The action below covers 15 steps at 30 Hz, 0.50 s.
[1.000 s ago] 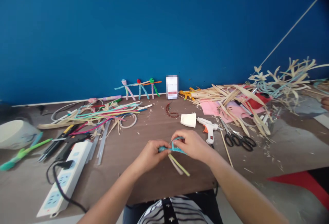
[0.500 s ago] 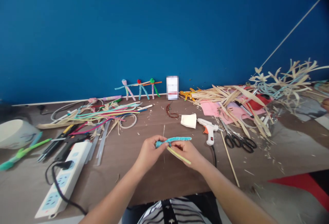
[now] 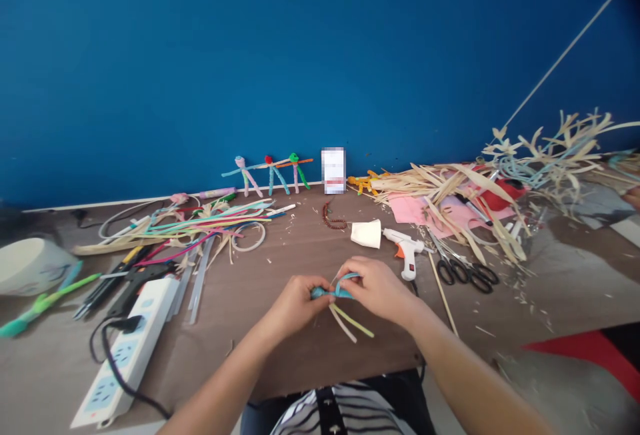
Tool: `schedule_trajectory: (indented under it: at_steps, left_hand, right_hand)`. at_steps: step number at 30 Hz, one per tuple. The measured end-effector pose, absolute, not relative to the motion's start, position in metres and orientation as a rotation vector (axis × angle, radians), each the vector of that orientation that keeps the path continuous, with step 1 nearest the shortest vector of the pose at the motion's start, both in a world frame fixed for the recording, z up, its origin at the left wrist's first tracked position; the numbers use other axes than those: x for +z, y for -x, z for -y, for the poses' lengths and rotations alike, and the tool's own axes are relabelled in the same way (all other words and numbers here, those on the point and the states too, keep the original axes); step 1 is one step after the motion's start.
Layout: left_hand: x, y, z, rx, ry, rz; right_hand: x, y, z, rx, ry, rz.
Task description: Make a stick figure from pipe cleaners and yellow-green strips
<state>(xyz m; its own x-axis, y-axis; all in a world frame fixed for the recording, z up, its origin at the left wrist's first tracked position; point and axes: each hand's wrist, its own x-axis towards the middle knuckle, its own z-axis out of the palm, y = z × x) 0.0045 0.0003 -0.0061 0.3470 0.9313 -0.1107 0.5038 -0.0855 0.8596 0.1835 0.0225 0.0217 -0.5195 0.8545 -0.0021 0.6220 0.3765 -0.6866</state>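
Between my hands, over the front of the table, is a small blue pipe-cleaner piece (image 3: 320,292). My left hand (image 3: 296,305) pinches its wrapped left end. On the other side my right hand (image 3: 375,286) grips a blue pipe-cleaner strand (image 3: 345,284) that bends into a loop near the fingertips. A yellow-green pipe cleaner (image 3: 359,324) and a pale one (image 3: 344,326) hang down toward me from the join. My fingers partly hide where the strands meet.
A white glue gun (image 3: 407,248), a white cup (image 3: 366,234) and scissors (image 3: 467,274) lie to the right. At left are a power strip (image 3: 127,348) and loose pipe cleaners (image 3: 200,222). Several pipe-cleaner figures (image 3: 270,172) lean against the blue wall.
My right hand has come up over the blue strand, which was sticking out straight and is now bent. The yellow-green and pale strands have swung downward, apart from each other.
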Motion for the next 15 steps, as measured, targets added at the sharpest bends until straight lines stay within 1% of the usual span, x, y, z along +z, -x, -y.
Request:
schedule_trajectory:
  at_steps: [4,7,10,15]
  left_hand:
    - [-0.002,-0.003,0.001,0.61,-1.524,-1.152]
    - [-0.002,-0.003,0.001,0.707,-1.411,-1.166]
    - [-0.005,-0.005,0.001,0.794,-1.373,-1.187]
    - [-0.01,-0.006,0.001,0.848,-1.487,-1.391]
  right_hand:
    - [0.006,-0.188,-0.038,1.537,1.094,1.956]
    - [-0.011,-0.185,-0.039,1.759,1.09,1.683]
    - [-0.022,-0.179,-0.031,1.828,1.119,1.546]
    - [-0.023,-0.173,-0.017,1.567,1.169,1.634]
